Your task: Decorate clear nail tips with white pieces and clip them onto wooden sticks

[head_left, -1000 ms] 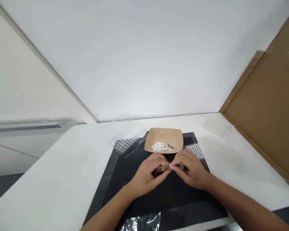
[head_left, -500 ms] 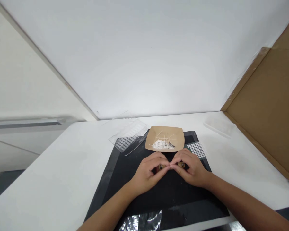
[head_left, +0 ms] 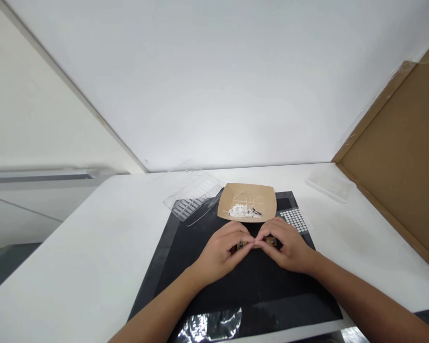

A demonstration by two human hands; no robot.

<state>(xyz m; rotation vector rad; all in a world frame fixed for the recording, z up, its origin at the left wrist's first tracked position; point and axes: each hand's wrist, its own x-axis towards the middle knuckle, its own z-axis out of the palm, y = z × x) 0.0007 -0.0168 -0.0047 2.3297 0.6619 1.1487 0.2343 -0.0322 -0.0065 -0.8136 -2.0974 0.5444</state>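
Observation:
My left hand (head_left: 226, 247) and my right hand (head_left: 285, 244) meet fingertip to fingertip over the black mat (head_left: 214, 286). Between them is a small golden-brown part (head_left: 271, 241) with a dark or metallic bit near each end; its middle is covered by my fingers. Both hands are closed, thumbs pinched against forefingers on this part. Just beyond my fingertips stands a brown paper tray (head_left: 268, 200) holding a pile of white scraps (head_left: 240, 211) and several thin sticks.
Left of the tray lie a clear plastic tray with slots (head_left: 191, 202) and thin tweezers or a similar slim tool (head_left: 205, 213). A sheet of white round stickers (head_left: 296, 219) is beside my right hand. Farther right rests a clear plastic lid (head_left: 329, 185), near a cardboard panel (head_left: 403, 152).
The view has shifted slightly, so everything sits a little higher and to the right. My hands keep their pinch at nearly the same spot, with the golden-brown part between them.

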